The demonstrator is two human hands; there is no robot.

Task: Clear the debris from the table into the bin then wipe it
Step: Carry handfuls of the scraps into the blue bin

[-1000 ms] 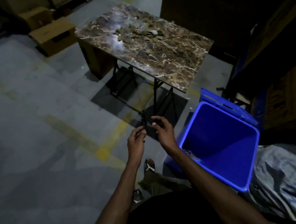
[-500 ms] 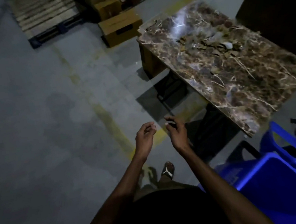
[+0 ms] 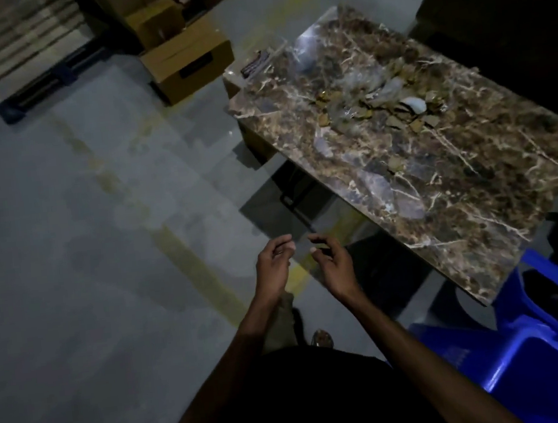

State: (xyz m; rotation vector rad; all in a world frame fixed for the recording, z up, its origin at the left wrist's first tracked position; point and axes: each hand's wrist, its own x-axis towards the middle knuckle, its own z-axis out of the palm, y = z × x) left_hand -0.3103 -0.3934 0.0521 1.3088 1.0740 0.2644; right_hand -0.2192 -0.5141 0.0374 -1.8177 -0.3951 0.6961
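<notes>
A brown marble-patterned table [image 3: 439, 173] stands ahead to the right. A heap of debris [image 3: 380, 104], dry brown scraps with a pale piece, lies on its far half. The blue bin [image 3: 544, 355] sits at the lower right, just off the table's near corner. My left hand [image 3: 272, 263] and my right hand [image 3: 333, 264] hang side by side over the floor, short of the table's near-left edge. Both have loosely curled fingers and nothing visibly in them. A dark small object [image 3: 255, 64] rests at the table's far left corner.
Cardboard boxes [image 3: 186, 62] stand on the floor beyond the table's far left corner, with a wooden pallet [image 3: 12, 49] further left. A faded yellow line [image 3: 190, 262] crosses the grey concrete floor. Dark stacked goods rise behind the table at right.
The view has swung left and closer to the table; the bin has slid to the lower right corner. My hands have drifted slightly apart, staying low in front of me.
</notes>
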